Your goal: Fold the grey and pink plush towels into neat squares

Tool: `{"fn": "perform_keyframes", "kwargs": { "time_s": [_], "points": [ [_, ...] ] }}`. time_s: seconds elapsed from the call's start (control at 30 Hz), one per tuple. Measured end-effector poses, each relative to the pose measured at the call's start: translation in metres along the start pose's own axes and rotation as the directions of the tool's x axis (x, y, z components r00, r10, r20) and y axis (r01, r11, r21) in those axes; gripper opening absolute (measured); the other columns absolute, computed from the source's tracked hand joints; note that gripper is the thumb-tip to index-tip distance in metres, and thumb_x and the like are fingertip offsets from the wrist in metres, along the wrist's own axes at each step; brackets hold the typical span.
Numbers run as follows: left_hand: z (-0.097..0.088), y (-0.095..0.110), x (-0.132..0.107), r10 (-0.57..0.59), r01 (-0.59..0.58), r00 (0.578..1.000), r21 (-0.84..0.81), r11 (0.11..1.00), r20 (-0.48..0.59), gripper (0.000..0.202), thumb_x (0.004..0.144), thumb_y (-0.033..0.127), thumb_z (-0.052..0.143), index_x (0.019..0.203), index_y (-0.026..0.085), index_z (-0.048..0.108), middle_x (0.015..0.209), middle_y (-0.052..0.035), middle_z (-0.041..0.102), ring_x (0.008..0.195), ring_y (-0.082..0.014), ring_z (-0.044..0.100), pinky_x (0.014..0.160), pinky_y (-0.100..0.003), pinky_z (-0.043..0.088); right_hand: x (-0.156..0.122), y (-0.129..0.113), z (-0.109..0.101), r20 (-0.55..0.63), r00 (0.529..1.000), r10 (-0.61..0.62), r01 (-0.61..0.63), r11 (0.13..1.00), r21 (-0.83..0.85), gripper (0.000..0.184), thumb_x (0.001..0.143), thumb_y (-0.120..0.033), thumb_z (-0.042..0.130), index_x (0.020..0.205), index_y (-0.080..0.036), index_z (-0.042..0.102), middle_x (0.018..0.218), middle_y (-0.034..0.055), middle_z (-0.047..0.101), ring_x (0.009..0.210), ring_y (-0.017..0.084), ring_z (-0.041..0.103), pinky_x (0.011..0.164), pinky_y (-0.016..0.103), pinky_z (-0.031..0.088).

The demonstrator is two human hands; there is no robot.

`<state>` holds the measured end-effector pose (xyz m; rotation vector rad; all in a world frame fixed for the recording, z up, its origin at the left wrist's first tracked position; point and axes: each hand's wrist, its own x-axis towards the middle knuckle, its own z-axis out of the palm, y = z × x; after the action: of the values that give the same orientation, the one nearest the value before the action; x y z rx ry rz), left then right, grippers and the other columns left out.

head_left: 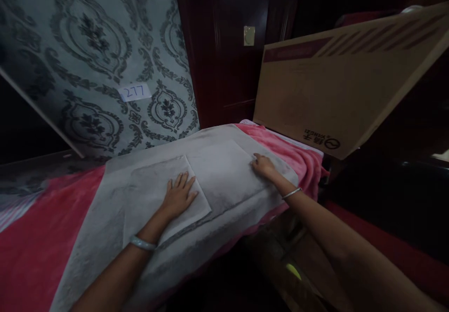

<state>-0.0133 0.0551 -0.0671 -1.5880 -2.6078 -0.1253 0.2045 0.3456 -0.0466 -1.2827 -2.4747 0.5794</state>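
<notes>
A light grey cloth [224,167] lies spread on a larger grey cover [94,237]. Its left part is folded over into a flat panel [147,185], with a straight edge running down the middle. My left hand [179,195] rests flat on this panel near that edge, fingers spread. At the cloth's right edge, my right hand [263,166] has its fingers curled together, pinching the fabric there. The exact grip of those fingertips is small and dim. Each wrist wears a bracelet.
Pink blanket [280,146] shows under the cover on both sides. A large cardboard box [315,83] leans behind on the right. Patterned wallpaper [98,45] with a paper label [135,92] reading 277 and a dark red door [228,45] stand behind.
</notes>
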Motion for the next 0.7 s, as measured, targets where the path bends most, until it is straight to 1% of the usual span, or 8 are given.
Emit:
{"fn": "perform_keyframes", "kwargs": {
  "time_s": [0.07, 0.17, 0.33, 0.43, 0.5, 0.57, 0.63, 0.7],
  "points": [
    [0.007, 0.002, -0.002, 0.002, -0.002, 1.0, -0.007, 1.0, -0.023, 0.061, 0.097, 0.05, 0.042, 0.154, 0.027, 0.042, 0.166, -0.0117, 0.026, 0.155, -0.0346, 0.019, 0.121, -0.064, 0.016, 0.01, 0.004, -0.001, 0.055, 0.998, 0.017, -0.018, 1.0, 0.006, 0.051, 0.093, -0.026, 0.058, 0.141, -0.008, 0.056, 0.136, 0.0235, 0.061, 0.127, 0.031, 0.058, 0.104, 0.038, 0.044],
    [0.008, 0.002, -0.004, 0.008, -0.009, 1.0, -0.03, 1.0, -0.018, 0.062, 0.097, 0.051, 0.043, 0.154, 0.026, 0.041, 0.166, -0.012, 0.024, 0.155, -0.0344, 0.018, 0.122, -0.064, 0.015, 0.02, 0.007, -0.002, 0.121, 0.992, 0.025, -0.029, 0.999, 0.033, 0.046, 0.09, -0.025, 0.061, 0.133, -0.008, 0.063, 0.134, 0.0217, 0.063, 0.123, 0.029, 0.061, 0.101, 0.033, 0.046],
    [0.008, 0.001, -0.01, 0.02, -0.022, 1.0, -0.094, 0.995, -0.019, 0.062, 0.097, 0.051, 0.045, 0.154, 0.026, 0.041, 0.167, -0.0104, 0.025, 0.155, -0.034, 0.016, 0.123, -0.064, 0.012, 0.027, 0.015, -0.011, 0.239, 0.971, -0.003, -0.027, 0.992, 0.12, 0.051, 0.089, -0.028, 0.064, 0.135, -0.007, 0.062, 0.132, 0.0199, 0.065, 0.11, 0.024, 0.068, 0.089, 0.028, 0.053],
    [0.01, -0.002, -0.01, 0.02, -0.028, 0.999, -0.192, 0.981, -0.044, 0.061, 0.094, 0.05, 0.051, 0.15, 0.025, 0.047, 0.165, -0.0105, 0.028, 0.155, -0.0342, 0.017, 0.123, -0.064, 0.009, 0.023, 0.017, -0.013, 0.282, 0.959, 0.002, -0.092, 0.948, 0.306, 0.056, 0.089, -0.027, 0.063, 0.14, -0.007, 0.056, 0.132, 0.0216, 0.064, 0.105, 0.023, 0.07, 0.084, 0.029, 0.056],
    [0.012, -0.008, -0.009, 0.009, -0.038, 0.996, -0.342, 0.939, -0.087, 0.056, 0.094, 0.048, 0.053, 0.144, 0.026, 0.054, 0.163, -0.0093, 0.034, 0.154, -0.0323, 0.022, 0.124, -0.063, 0.009, 0.02, 0.013, -0.013, 0.358, 0.933, -0.021, -0.171, 0.851, 0.496, 0.053, 0.09, -0.024, 0.058, 0.141, -0.008, 0.055, 0.125, 0.0217, 0.068, 0.099, 0.023, 0.071, 0.081, 0.031, 0.057],
    [0.013, -0.018, -0.006, -0.052, -0.051, 0.986, -0.583, 0.811, -0.159, 0.05, 0.097, 0.045, 0.045, 0.14, 0.024, 0.059, 0.159, -0.009, 0.042, 0.15, -0.0285, 0.032, 0.125, -0.057, 0.017, 0.018, 0.0, -0.015, 0.427, 0.901, -0.082, -0.221, 0.759, 0.612, 0.049, 0.092, -0.022, 0.05, 0.14, -0.009, 0.055, 0.116, 0.0195, 0.072, 0.091, 0.023, 0.072, 0.079, 0.034, 0.058],
    [0.01, -0.03, -0.003, -0.194, -0.065, 0.958, -0.822, 0.566, -0.21, 0.054, 0.102, 0.043, 0.029, 0.143, 0.021, 0.055, 0.156, -0.0108, 0.046, 0.144, -0.0255, 0.043, 0.121, -0.051, 0.032, 0.017, -0.025, -0.018, 0.434, 0.891, -0.137, -0.211, 0.721, 0.66, 0.047, 0.093, -0.022, 0.046, 0.137, -0.009, 0.056, 0.108, 0.0174, 0.074, 0.085, 0.022, 0.072, 0.078, 0.034, 0.058],
    [0.006, -0.04, -0.001, -0.339, -0.063, 0.926, -0.952, 0.298, -0.167, 0.06, 0.103, 0.044, 0.017, 0.15, 0.02, 0.045, 0.154, -0.0134, 0.048, 0.137, -0.0247, 0.052, 0.112, -0.047, 0.044, 0.012, -0.061, -0.021, 0.4, 0.895, -0.199, -0.148, 0.714, 0.684, 0.044, 0.092, -0.021, 0.046, 0.132, -0.008, 0.059, 0.101, 0.0161, 0.074, 0.081, 0.021, 0.071, 0.075, 0.033, 0.058]
  ]
}}
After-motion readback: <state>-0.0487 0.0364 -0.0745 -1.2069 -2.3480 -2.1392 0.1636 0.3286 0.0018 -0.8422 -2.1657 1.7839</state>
